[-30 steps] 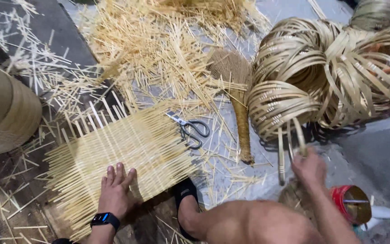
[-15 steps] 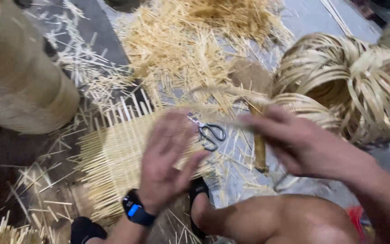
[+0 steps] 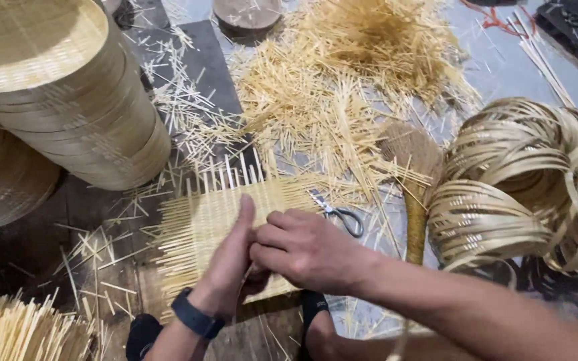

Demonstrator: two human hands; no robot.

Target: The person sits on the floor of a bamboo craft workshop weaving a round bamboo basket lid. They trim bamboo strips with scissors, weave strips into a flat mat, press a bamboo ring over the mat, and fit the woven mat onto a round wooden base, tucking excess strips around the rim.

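Both hands press together over one woven bamboo mat [image 3: 199, 224] on the floor: the left hand [image 3: 232, 264], a dark band at its wrist, lies edge-on with fingers straight, and the right hand [image 3: 306, 249] curls against it, fingers bent. Whether either pinches a strip I cannot tell, since the fingertips hide each other. Loose splint ends bristle from the mat's far and left edges; its long slats run left to right, and the near right corner is covered by the hands. One pair of scissors [image 3: 339, 214] lies just beside the mat, blades pointing toward it. Two stacks of round bamboo trays [image 3: 68, 100] stand at left, the lower one cut off. Coiled bamboo strips [image 3: 523, 180] sit at right, too tangled to count.
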